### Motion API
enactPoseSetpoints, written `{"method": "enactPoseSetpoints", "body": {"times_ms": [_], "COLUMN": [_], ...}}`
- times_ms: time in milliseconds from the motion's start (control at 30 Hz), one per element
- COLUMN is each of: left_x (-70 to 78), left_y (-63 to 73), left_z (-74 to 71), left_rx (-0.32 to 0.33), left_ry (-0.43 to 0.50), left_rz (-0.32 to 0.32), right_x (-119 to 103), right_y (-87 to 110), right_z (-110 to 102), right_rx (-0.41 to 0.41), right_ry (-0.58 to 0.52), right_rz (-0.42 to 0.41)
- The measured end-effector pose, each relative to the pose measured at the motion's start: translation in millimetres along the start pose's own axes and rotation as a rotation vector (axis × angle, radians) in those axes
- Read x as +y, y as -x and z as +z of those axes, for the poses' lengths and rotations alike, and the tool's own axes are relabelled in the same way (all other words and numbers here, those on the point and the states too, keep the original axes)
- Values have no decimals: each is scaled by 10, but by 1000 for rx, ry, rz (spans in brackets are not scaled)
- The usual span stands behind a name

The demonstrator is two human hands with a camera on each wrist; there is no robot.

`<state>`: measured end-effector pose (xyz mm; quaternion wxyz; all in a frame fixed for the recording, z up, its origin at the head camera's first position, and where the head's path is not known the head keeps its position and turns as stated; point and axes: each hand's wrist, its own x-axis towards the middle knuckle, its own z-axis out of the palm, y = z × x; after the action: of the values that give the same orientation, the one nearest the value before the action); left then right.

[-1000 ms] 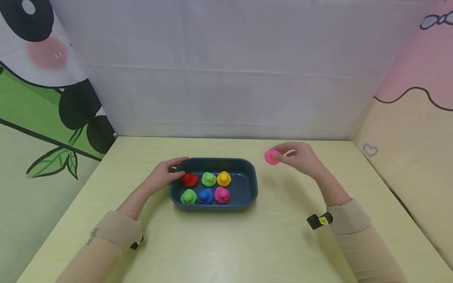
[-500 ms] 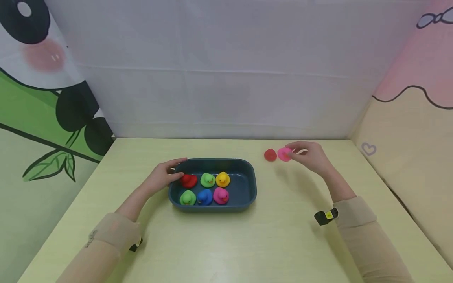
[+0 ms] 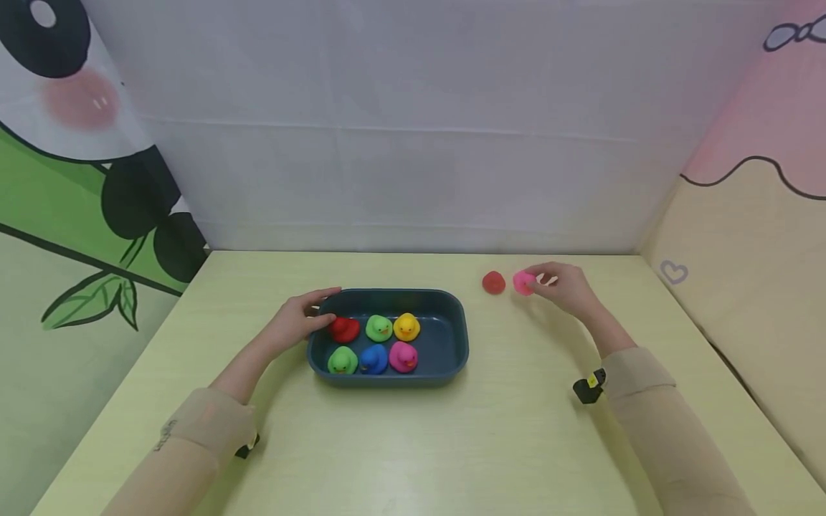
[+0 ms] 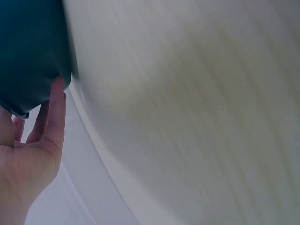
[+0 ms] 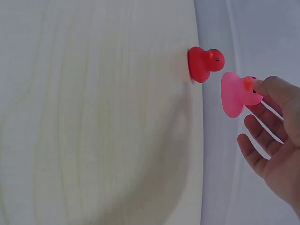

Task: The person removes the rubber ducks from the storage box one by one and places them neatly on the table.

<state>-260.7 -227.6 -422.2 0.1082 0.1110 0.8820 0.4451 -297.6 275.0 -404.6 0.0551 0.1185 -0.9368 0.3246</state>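
Note:
A blue tray (image 3: 445, 351) holds several rubber ducks. My left hand (image 3: 300, 320) grips its left end, thumb over the rim beside a red duck (image 3: 345, 330) and fingers along the outer wall; the left wrist view shows fingertips against the tray's wall (image 4: 33, 51). At the back right, my right hand (image 3: 564, 288) pinches a pink rubber duck (image 5: 234, 95) by its head between thumb and forefinger, the other fingers loosely bent. The pink duck hangs over the table, just right of a second red duck (image 5: 201, 64) that stands on the tabletop.
In the tray a green duck (image 3: 378, 328) and a yellow duck (image 3: 406, 327) form the back row with the red one. In front are another green duck (image 3: 343, 360), a blue duck (image 3: 374, 360) and a pink duck (image 3: 403, 357). A white cloth wall (image 3: 413, 179) rises behind the table.
My right hand has carried the pink duck rightward, uncovering the red duck on the table, and slightly lower over the last half second. My left hand and the tray have stayed put.

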Motion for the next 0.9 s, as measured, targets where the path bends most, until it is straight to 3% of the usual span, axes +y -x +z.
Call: {"method": "enactPoseSetpoints", "body": {"times_ms": [533,600,733,900], "left_x": [-6,98,117,-2], "left_y": [11,63,68,3], "left_z": [3,1,3,2], "left_rx": [7,4,4,9], "left_ry": [2,2,3,0], "left_rz": [14,11,12,19], "right_x": [171,171,193,231], "right_y": [-146,-159,-197,-242], "right_z": [141,138,148,179], "right_rx": [-64,-72,-89,-92], "right_ry": [54,57,48,29], "right_rz": [55,63,78,86]}}
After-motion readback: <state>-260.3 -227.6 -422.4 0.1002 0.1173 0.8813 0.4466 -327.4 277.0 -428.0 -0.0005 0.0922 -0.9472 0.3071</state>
